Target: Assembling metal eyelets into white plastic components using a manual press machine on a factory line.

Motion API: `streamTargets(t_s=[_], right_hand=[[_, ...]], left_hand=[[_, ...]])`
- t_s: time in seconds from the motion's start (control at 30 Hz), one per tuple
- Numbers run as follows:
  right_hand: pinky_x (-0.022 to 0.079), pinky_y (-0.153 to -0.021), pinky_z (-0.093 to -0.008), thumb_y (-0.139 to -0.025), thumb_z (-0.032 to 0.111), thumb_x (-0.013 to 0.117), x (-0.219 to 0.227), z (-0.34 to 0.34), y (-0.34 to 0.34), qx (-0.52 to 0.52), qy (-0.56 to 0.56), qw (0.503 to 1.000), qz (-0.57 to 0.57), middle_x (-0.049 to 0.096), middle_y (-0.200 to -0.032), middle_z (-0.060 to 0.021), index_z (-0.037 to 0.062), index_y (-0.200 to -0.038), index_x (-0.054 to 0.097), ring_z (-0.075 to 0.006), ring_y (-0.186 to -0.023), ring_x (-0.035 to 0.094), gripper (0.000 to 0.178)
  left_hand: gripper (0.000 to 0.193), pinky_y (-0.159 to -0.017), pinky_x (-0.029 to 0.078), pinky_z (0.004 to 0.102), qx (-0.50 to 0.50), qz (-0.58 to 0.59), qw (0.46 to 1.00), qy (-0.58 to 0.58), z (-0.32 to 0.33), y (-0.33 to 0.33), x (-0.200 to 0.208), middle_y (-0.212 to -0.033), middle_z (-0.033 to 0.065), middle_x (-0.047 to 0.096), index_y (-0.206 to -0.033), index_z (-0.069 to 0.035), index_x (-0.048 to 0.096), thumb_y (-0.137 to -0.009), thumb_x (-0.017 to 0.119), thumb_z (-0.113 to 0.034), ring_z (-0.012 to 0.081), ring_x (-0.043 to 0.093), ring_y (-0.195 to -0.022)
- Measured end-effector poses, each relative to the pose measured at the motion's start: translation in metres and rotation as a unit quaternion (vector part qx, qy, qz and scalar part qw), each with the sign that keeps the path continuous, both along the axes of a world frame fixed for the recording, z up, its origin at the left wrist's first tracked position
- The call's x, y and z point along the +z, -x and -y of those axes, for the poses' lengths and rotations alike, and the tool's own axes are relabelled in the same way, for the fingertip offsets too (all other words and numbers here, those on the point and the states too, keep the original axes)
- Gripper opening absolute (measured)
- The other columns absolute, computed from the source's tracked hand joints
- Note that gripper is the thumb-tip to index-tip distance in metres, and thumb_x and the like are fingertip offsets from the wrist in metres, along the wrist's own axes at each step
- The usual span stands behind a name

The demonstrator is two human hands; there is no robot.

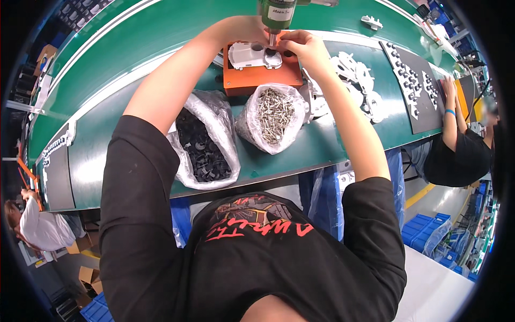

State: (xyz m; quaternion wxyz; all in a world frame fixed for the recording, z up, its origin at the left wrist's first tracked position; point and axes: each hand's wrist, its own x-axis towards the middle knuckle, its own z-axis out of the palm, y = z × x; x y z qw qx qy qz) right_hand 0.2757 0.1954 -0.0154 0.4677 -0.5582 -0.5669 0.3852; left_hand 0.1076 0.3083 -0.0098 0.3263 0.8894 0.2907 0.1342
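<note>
A white plastic housing (247, 56) with dark round pieces lies in an orange fixture block (257, 79). Above it, an upright green power driver (277, 15) points its metal tip at a black round piece (270, 52) on the housing's right end. My left hand (245, 29) is beside the tip, its fingertips partly hidden by the driver. On the other side, my right hand (301, 45) bends its thumb and fingers together near the tip; anything between them is too small to make out.
Nearer me stand a bag of metal screws (276, 115) and a bag of black plastic parts (204, 147). White parts (357, 80) are heaped at the right, before a dark board (413, 86) with rowed pieces. Co-workers sit at both sides: one in black (461, 155), one in white (48, 222).
</note>
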Motion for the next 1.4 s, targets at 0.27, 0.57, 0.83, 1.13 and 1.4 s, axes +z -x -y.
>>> streamTargets(t_s=[0.27, 0.57, 0.83, 1.13, 1.4], right_hand=[[0.048, -0.067, -0.0232, -0.079, 0.011, 0.063, -0.026, -0.017, 0.005, 0.04, -0.062, 0.997, 0.037, 0.066, -0.086, -0.0095, -0.0033, -0.092, 0.064, -0.0104, -0.074, 0.061, 0.02], [0.047, -0.068, -0.0241, -0.078, 0.014, 0.067, -0.021, -0.013, 0.007, 0.042, -0.054, 0.995, 0.075, 0.067, -0.082, -0.0097, -0.0044, -0.087, 0.063, -0.0107, -0.074, 0.061, 0.021], [0.042, -0.06, -0.0215, -0.078, 0.012, 0.066, -0.022, -0.007, 0.008, 0.037, -0.065, 0.995, 0.062, 0.063, -0.077, -0.004, -0.0001, -0.086, 0.063, -0.007, -0.066, 0.054, 0.015], [0.041, -0.059, -0.0199, -0.079, 0.011, 0.065, -0.022, -0.007, 0.006, 0.041, -0.07, 0.991, 0.107, 0.059, -0.075, -0.0004, 0.0014, -0.088, 0.063, -0.006, -0.064, 0.051, 0.013], [0.038, -0.096, -0.036, -0.077, -0.001, 0.054, -0.019, 0.004, -0.012, 0.11, -0.248, 0.899, 0.344, 0.061, -0.107, -0.0126, 0.0066, -0.099, 0.068, -0.0256, -0.108, 0.051, 0.027]], left_hand=[[0.024, -0.066, 0.047, 0.034, 0.189, 0.054, 0.979, -0.06, 0.061, 0.033, 0.022, -0.084, 0.0131, 0.064, -0.098, -0.001, 0.059, -0.078, 0.059, -0.014, 0.0253, 0.062, -0.074], [0.032, -0.073, 0.05, 0.0398, 0.097, 0.049, 0.921, -0.375, 0.123, 0.046, -0.023, -0.089, 0.0138, 0.059, -0.091, -0.002, 0.057, -0.077, 0.064, -0.029, 0.0289, 0.059, -0.086], [0.034, -0.07, 0.052, 0.0371, 0.129, 0.002, 0.928, -0.35, 0.124, 0.038, -0.028, -0.091, 0.0136, 0.057, -0.089, -0.002, 0.061, -0.074, 0.067, -0.032, 0.027, 0.059, -0.086], [0.033, -0.069, 0.052, 0.0364, 0.134, -0.006, 0.923, -0.361, 0.127, 0.04, -0.029, -0.094, 0.0137, 0.054, -0.096, -0.004, 0.059, -0.077, 0.065, -0.029, 0.0269, 0.059, -0.088], [0.031, -0.068, 0.053, 0.0361, 0.135, 0.01, 0.919, -0.371, 0.127, 0.038, -0.028, -0.093, 0.0138, 0.056, -0.09, -0.003, 0.062, -0.074, 0.067, -0.029, 0.0268, 0.059, -0.085]])
